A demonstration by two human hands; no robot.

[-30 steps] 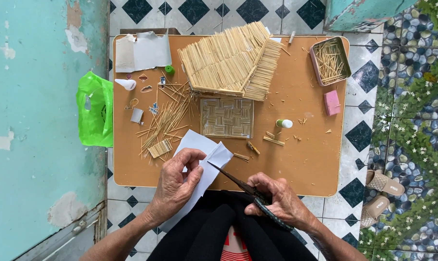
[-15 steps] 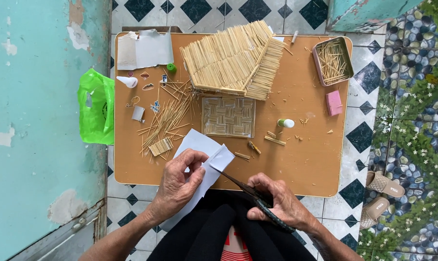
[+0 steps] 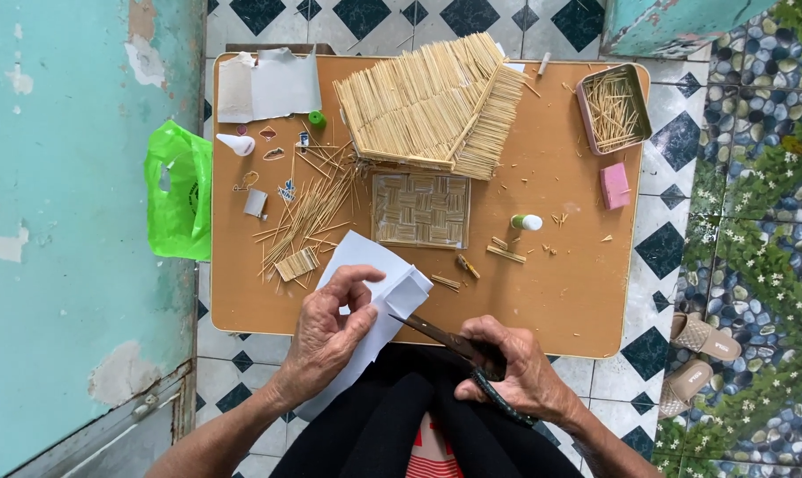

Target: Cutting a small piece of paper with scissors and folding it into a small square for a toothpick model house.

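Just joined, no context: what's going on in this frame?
A person seated at a low brown table is cutting white paper. The left hand grips the sheet; the right hand works scissors, blades at the paper's edge. Further back on the table lie a stick-built roof, a woven stick panel, loose sticks and a tin of sticks.

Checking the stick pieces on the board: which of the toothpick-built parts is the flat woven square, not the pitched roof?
The woven square panel lies flat mid-board, nearer the hands. The roof piece behind it is bigger, ridged and sloped.
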